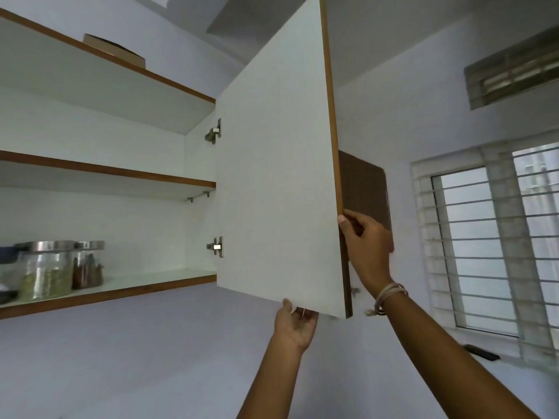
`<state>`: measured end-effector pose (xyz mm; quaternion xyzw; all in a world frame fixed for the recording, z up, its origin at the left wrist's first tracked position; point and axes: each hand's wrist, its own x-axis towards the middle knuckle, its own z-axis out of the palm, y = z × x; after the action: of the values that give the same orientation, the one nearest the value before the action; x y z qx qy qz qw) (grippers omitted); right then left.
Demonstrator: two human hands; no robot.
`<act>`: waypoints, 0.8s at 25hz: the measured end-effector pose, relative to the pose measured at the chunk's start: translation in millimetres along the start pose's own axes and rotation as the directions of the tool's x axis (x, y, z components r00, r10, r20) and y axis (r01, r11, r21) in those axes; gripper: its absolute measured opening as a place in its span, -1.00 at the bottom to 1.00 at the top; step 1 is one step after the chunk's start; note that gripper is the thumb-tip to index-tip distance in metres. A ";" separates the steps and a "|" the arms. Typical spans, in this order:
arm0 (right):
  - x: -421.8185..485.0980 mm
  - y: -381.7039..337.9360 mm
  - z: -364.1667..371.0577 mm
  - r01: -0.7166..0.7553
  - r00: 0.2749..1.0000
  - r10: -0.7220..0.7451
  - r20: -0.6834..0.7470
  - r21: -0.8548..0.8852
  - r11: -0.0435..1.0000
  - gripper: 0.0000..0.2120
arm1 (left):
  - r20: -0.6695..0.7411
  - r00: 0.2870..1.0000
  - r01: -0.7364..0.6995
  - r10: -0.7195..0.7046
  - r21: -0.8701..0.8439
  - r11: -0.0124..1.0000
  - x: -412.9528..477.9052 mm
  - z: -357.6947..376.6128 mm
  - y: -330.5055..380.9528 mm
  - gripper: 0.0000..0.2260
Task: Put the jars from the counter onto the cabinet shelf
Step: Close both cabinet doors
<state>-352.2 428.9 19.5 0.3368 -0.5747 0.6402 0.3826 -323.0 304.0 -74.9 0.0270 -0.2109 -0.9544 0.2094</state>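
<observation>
Head view: cabinet door (272,164) swung wide, right hand (367,246) clamped on its free edge, left hand (295,323) pinching its bottom edge. 2 steel-lidded jars (45,270) at the left end of the bottom shelf (157,281). Counter out of view. Risk: door drifting back against the shelf front or catching a thumb if let go carelessly.
</observation>
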 end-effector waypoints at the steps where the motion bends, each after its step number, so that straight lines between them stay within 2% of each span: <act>1: -4.0 -7.5 2.7 0.015 1.000 -0.014 -0.008 0.074 0.997 -0.74 | -0.013 1.000 -0.014 0.014 0.000 1.000 -7.3 -3.5 3.7 -0.59; 5: -24.9 -50.3 34.2 0.108 0.990 -0.130 0.048 0.320 0.941 -0.76 | -0.094 0.994 -0.058 0.061 0.042 0.997 -43.7 -23.9 41.4 -0.61; 10: -62.4 -116.2 101.6 0.122 0.960 -0.231 0.157 0.511 0.851 -0.53 | -0.170 0.975 -0.147 0.143 -0.013 0.989 -91.6 -56.2 104.4 -0.66; 13: -81.0 -148.0 144.1 0.156 0.919 -0.323 0.226 0.545 0.824 -0.50 | -0.152 0.977 -0.159 0.150 -0.051 0.986 -111.6 -73.0 136.7 -0.63; 16: -100.0 -164.4 191.2 0.076 0.844 -0.364 0.394 0.584 0.808 -0.42 | -0.122 0.967 -0.236 0.226 -0.073 0.969 -127.9 -93.3 168.7 -0.48; 18: -116.0 -167.7 224.7 0.058 0.788 -0.375 0.488 0.549 0.834 -0.34 | -0.152 0.930 -0.347 0.335 -0.063 0.936 -140.3 -106.8 191.0 -0.57; 20: -134.2 -168.9 257.7 0.113 0.727 -0.395 0.561 0.470 0.875 -0.26 | -0.176 0.885 -0.436 0.431 0.011 0.900 -153.1 -115.7 214.4 -0.62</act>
<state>-141.8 166.9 12.3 0.6834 -0.4719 0.5302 0.1705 -84.1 145.1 -97.0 0.0594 -0.1789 -0.8803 0.4353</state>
